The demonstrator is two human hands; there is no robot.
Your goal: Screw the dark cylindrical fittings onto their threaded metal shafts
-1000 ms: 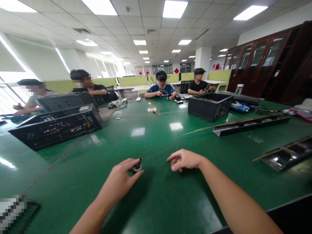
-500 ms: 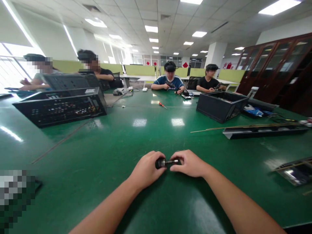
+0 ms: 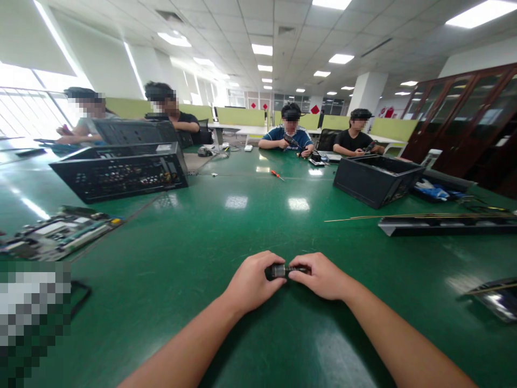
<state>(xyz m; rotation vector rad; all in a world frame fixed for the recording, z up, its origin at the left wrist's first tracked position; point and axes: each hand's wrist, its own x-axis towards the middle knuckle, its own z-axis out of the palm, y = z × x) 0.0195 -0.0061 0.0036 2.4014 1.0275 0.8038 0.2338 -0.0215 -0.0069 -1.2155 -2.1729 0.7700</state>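
Low in the middle of the view, my left hand (image 3: 254,281) is closed around the dark body of a black screwdriver (image 3: 278,270). A greyish collar shows between thumb and fingers, and a thin shaft points right from it. My right hand (image 3: 319,275) pinches around that shaft, close to my left fingertips. My right fingers partly cover the shaft's end, so I cannot make out its tip. Both hands are just above the green tabletop (image 3: 258,226).
Open black computer cases (image 3: 121,178) stand at the left, another case (image 3: 375,178) at the right. A circuit board (image 3: 60,231) lies left. A black metal rail (image 3: 444,225) lies right. A red screwdriver (image 3: 277,175) is farther back. Several people work across the table.
The view has swung left, bringing the circuit board into sight. My right fingers now cover the silver shaft end that was showing, and both hands still grip the screwdriver.
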